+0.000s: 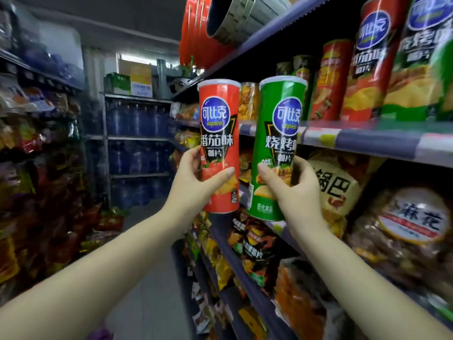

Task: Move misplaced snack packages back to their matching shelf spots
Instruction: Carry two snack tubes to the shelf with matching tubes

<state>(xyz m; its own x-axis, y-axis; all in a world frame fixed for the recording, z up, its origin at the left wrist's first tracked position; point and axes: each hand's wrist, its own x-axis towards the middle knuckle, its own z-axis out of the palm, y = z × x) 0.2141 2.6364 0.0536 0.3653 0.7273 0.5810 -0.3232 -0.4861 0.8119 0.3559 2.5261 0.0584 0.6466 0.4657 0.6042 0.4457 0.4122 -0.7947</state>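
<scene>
My left hand point(190, 182) grips a red tomato-flavour chip canister point(219, 133) near its lower half and holds it upright in the aisle. Beside it, my right hand point(296, 190) grips a green barbecue-flavour chip canister point(275, 133), tilted slightly to the right. Both canisters hang in front of the right-hand shelving. On the upper shelf point(355, 139) behind them stand matching canisters: a red one point(375, 62) and a green one point(421, 69) at the far right, with more red ones point(333, 79) further back.
Below that shelf lie bags of snacks, among them a beige bag point(335, 187) and a round-labelled pack point(411, 217). Lower shelves hold chip bags point(250, 244). Packed shelves point(36, 143) line the aisle's left side, and blue water jugs point(137, 148) are stacked at its end.
</scene>
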